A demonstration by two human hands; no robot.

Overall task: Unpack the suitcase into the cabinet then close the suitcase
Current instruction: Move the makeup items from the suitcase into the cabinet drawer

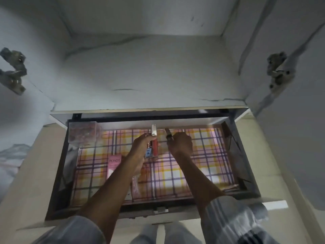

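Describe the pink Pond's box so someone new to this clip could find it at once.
Start at the open drawer lined with plaid paper. Near its left side, just left of the left forearm, the pink box lies flat. It alone shows the word POND'S; the clear container in the back-left corner bears no lettering.

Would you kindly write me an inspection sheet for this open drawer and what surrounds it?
Surface: drawer pulled open, lined with plaid paper.
Job's things: red tube and small blue item in left hand; dark slim item in right hand.
Clutter: pink Pond's box; clear container at far-left corner.
Hands: both gripping items.
Cables: nothing seen.
Surroundings: bare shelf above; door hinges either side.
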